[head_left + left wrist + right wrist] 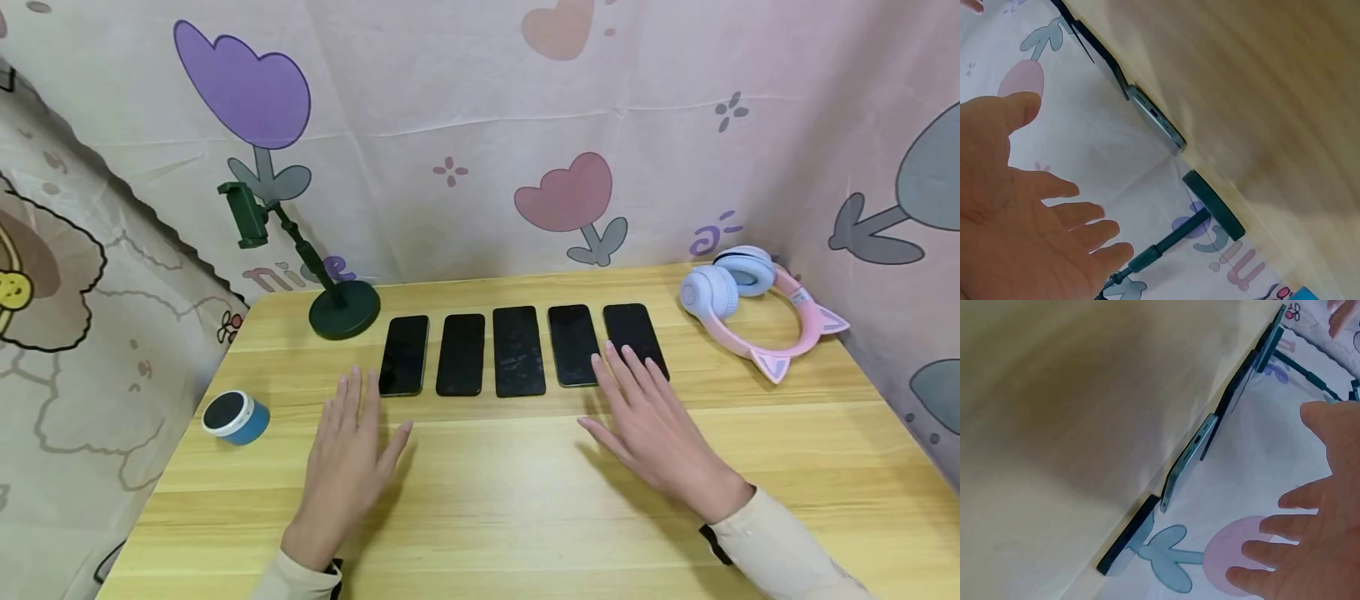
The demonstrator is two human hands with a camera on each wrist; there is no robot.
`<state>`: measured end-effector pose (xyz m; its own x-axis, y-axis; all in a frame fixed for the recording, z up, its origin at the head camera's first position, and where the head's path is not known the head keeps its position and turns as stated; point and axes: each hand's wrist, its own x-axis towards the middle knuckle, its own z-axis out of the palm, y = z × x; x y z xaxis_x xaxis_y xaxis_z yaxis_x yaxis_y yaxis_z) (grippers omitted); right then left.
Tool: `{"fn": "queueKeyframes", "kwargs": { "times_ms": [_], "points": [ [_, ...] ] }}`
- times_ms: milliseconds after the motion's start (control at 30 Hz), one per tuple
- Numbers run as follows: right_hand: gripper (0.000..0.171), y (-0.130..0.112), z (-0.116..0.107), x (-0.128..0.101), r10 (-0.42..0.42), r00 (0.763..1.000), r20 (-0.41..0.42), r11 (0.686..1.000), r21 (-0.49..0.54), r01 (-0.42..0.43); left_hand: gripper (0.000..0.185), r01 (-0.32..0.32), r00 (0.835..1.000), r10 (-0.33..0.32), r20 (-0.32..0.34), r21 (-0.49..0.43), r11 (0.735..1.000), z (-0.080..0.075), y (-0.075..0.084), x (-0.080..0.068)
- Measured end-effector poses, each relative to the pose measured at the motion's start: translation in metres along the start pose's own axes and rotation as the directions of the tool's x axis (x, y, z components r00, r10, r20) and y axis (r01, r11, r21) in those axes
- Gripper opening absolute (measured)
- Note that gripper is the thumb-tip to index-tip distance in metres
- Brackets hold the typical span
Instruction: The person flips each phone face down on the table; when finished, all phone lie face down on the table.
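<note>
The left hand [345,462] and right hand [660,433] are both open and flat, fingers stretched out, holding nothing above the table [495,517]. Five dark phones [519,350] lie in a row just beyond and between them, the last two partly hidden behind the right fingers. A green stand [345,315] rises beyond the left hand; headphones [711,292] lie beyond the right hand, to its right
</note>
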<state>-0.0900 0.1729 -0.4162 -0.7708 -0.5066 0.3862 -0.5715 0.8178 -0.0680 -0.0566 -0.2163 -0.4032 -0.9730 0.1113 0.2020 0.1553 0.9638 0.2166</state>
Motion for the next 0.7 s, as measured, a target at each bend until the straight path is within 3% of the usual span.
{"fn": "queueKeyframes", "kwargs": {
  "times_ms": [467,700],
  "points": [
    [0.076,-0.023,0.008,0.038,-0.098,0.99,0.106,0.995,0.031,0.095,0.078,-0.007,0.999,0.005,-0.039,-0.042,0.999,-0.012,-0.019,0.014],
    [0.074,-0.038,0.015,0.061,-0.146,0.986,0.079,0.987,0.08,0.14,0.077,0.003,0.999,-0.007,-0.045,-0.084,0.996,-0.015,-0.026,0.026]
  ]
}}
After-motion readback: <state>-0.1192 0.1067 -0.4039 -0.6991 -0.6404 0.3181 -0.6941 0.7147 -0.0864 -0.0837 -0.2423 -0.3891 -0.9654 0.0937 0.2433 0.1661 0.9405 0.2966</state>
